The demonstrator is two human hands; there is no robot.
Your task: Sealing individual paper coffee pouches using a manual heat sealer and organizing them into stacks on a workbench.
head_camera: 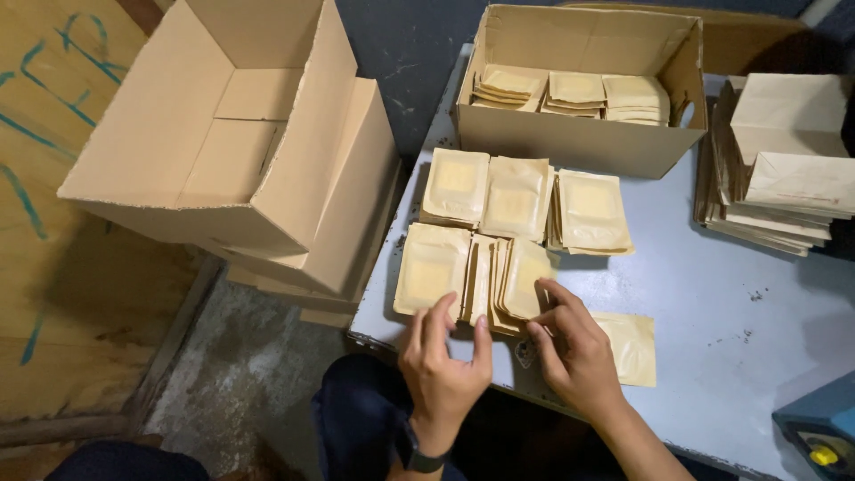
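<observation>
Several tan paper pouches with pale square windows lie in small stacks on a grey table (712, 294). My left hand (443, 361) rests at the near edge, fingertips touching the fanned stack of pouches (485, 281). My right hand (574, 343) pinches the rightmost pouch of that fan (524, 283) between thumb and fingers. A single pouch (634, 343) lies flat partly under my right hand. Three more stacks (517, 200) sit just behind the fan.
An open cardboard box (570, 142) holding more pouches stands at the table's back. A pile of brown paper bags (784, 178) is at the right. A large empty carton (240, 134) sits left of the table. A blue device (819, 432) is at bottom right.
</observation>
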